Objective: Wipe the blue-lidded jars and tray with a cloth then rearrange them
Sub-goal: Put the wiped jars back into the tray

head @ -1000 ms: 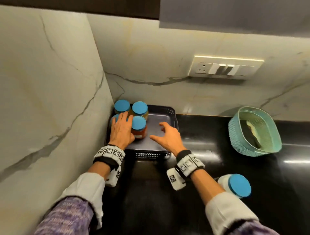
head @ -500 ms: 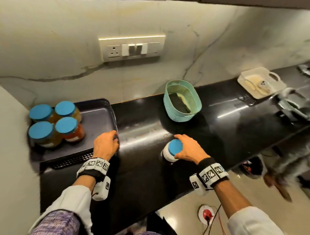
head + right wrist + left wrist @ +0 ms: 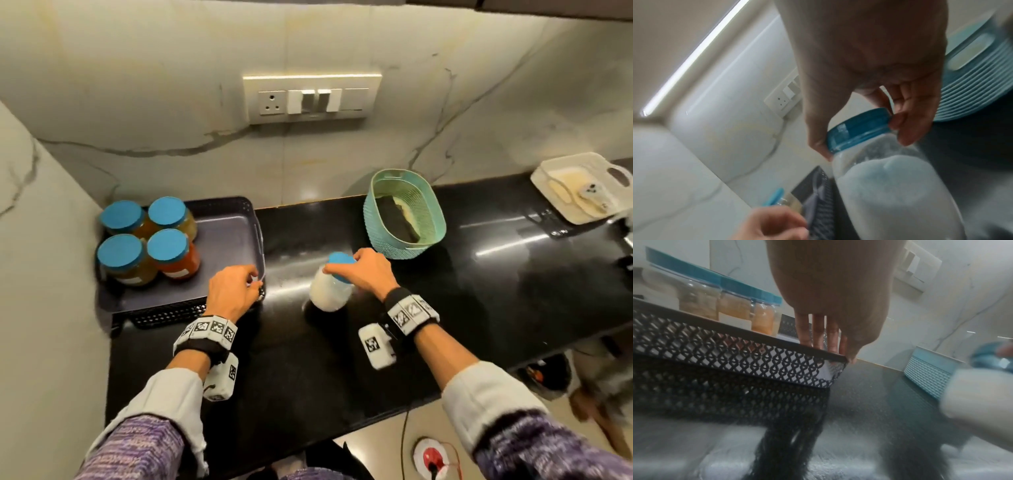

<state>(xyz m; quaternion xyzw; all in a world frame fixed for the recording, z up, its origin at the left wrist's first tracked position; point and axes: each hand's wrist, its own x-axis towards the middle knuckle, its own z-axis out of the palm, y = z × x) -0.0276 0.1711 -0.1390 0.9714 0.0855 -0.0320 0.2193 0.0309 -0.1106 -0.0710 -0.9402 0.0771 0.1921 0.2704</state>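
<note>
A dark perforated tray [image 3: 226, 240] sits in the left corner of the black counter. Several blue-lidded jars [image 3: 168, 245] with orange and yellow contents stand grouped on its left half. My left hand [image 3: 255, 281] holds the tray's near right corner; in the left wrist view its fingers [image 3: 818, 331] reach over the tray rim [image 3: 735, 353] and the thumb is on the outside. My right hand [image 3: 346, 270] grips the blue lid [image 3: 857, 128] of a white-filled jar [image 3: 330, 291], which hangs tilted just right of the tray.
A teal basket [image 3: 404, 212] with a dark cloth inside stands at the back, right of the held jar. A white tray [image 3: 582, 188] lies at the far right. The marble wall hems in the tray's left side. The counter's front edge [image 3: 342, 421] runs close below my wrists.
My right hand left the tray, took the white jar by its lid and brought it left toward the tray. My left hand moved from the jars to the tray's right corner.
</note>
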